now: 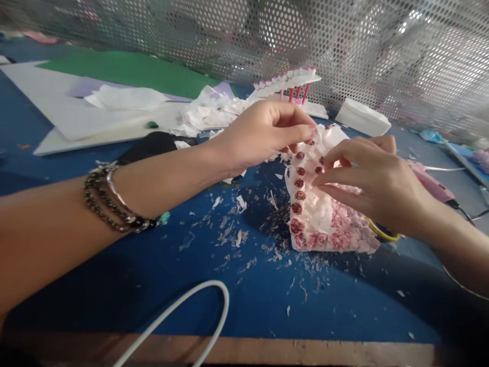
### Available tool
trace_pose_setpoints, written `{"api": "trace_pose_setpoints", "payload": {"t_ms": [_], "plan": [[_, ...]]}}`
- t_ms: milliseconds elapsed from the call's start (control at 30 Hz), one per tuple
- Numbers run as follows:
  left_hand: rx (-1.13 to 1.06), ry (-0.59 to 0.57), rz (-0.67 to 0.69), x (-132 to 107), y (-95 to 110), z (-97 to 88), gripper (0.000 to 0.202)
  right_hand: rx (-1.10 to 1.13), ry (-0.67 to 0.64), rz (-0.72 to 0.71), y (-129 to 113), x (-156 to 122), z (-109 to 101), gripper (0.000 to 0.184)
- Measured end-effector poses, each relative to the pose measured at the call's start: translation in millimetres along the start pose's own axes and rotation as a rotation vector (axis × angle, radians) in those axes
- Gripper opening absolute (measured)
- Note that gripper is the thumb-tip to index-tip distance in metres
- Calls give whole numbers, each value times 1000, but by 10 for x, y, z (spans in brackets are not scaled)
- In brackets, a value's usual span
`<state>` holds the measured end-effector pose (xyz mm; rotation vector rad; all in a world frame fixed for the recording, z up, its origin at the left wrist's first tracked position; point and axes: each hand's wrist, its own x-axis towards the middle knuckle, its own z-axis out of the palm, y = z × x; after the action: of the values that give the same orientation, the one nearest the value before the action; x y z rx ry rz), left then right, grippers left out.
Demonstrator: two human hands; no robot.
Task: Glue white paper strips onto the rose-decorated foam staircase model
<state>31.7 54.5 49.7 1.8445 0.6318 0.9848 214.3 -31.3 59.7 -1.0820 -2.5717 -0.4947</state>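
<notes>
I watch my left hand [267,130] and right hand [376,173], fingers bent over the rosette panel [319,216] on the tabletop [183,290]; their grip I can't tell. Pressing hard could crush rosettes.

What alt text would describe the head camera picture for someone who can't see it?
A person's left hand and right hand work at a pale panel bearing red and pink rosettes, on a blue table strewn with white scraps. Behind stands a perforated metal screen.
</notes>
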Motion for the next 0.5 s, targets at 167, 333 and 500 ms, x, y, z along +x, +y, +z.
{"api": "trace_pose_setpoints", "payload": {"t_ms": [167, 333, 500], "plan": [[15, -18, 4, 0, -19, -2, 8, -52, -52, -48, 27, 6, 91, 17], [23, -9, -14, -2, 5, 1, 7, -3, -45, 6, 0, 7, -6, 15], [6, -15, 14, -3, 9, -8, 6, 44, -126, -32, 4, -19, -50, 9]]}}
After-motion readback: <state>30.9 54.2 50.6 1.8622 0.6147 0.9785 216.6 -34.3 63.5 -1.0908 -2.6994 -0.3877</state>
